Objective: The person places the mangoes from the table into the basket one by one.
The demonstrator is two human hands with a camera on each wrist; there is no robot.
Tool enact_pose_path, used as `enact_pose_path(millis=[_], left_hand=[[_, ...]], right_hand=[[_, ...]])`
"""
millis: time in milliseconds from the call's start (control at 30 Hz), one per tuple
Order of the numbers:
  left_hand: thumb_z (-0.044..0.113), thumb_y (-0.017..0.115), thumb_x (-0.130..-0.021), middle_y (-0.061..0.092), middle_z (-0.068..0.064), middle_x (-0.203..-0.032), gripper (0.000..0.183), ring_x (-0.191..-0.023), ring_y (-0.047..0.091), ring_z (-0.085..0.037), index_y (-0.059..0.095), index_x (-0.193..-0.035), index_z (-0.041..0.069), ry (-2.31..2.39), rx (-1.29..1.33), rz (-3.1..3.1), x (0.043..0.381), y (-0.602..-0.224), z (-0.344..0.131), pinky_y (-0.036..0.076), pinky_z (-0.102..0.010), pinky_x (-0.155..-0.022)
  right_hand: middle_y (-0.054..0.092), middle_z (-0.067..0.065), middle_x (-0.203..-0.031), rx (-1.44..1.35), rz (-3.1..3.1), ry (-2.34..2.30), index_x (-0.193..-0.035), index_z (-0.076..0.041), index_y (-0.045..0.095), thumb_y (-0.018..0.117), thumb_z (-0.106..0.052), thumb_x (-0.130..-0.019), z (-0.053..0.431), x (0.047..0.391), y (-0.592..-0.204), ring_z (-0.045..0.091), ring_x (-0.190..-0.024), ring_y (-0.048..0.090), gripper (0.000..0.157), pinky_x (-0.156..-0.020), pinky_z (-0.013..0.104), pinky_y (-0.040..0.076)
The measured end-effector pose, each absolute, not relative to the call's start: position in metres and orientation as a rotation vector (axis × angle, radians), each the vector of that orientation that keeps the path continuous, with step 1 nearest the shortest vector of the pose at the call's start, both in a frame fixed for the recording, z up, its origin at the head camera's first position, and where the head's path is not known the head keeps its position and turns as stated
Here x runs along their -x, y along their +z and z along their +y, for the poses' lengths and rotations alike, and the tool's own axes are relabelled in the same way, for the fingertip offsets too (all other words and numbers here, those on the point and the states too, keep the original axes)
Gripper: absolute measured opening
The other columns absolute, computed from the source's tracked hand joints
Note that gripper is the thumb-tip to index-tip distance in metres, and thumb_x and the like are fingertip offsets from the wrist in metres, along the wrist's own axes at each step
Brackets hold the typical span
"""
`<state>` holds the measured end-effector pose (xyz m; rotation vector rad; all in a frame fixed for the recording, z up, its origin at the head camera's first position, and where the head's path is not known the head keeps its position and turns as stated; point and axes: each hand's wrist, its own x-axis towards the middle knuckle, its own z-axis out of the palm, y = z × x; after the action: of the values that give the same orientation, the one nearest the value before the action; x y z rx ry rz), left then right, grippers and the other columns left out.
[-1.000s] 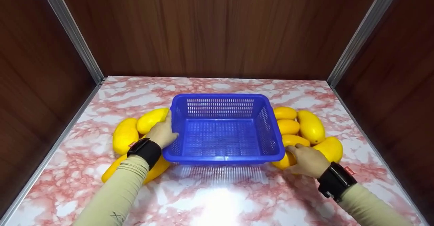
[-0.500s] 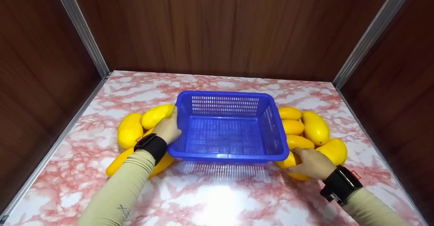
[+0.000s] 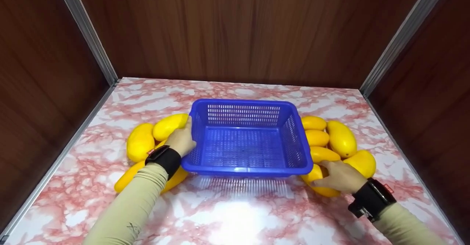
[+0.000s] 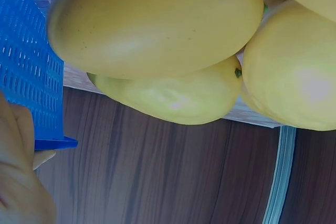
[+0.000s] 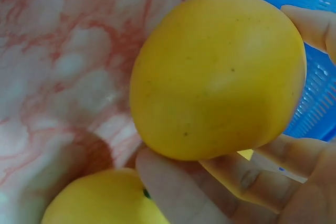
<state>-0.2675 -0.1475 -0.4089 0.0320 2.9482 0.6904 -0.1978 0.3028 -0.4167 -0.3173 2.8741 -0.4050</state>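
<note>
- While our left hand [image 3: 180,140] pinches the blue basket [image 3: 242,170] at its left rim, our right hand [image 3: 341,177] curls round one mango [image 5: 218,77].
- We see this mango near the basket's right side.

Hands [image 3: 181,141] flank blue basket [image 3: 246,170], yellow fruit [image 3: 342,139] both sides.
</note>
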Motion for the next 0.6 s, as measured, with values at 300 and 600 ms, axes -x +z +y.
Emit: enact_pose_path(millis=[300,600], left_hand=[[0.011,0.061,-0.089,0.066,-0.031,-0.104,0.089,-0.088,0.066,-0.037,0.006,-0.159,0.003,0.683,-0.031,2.953,0.267,-0.409,-0.147,0.053,-0.049,-0.084],[0.010,0.062,-0.089,0.066,-0.031,-0.100,0.089,-0.085,0.066,-0.038,0.007,-0.158,0.000,0.695,-0.055,2.964,0.268,-0.410,-0.147,0.053,-0.050,-0.082]], right_hand=[[0.064,0.005,-0.084,0.264,2.870,-0.385,-0.118,0.001,0.062,0.073,-0.054,-0.078,0.306,0.201,-0.399,0.022,-0.075,0.056,0.069,-0.070,0.036,0.044],[0.068,0.017,-0.100,0.206,2.875,-0.420,-0.133,0.012,0.052,0.071,-0.062,-0.079,0.309,0.204,-0.388,0.026,-0.082,0.059,0.093,-0.078,0.045,0.050]])
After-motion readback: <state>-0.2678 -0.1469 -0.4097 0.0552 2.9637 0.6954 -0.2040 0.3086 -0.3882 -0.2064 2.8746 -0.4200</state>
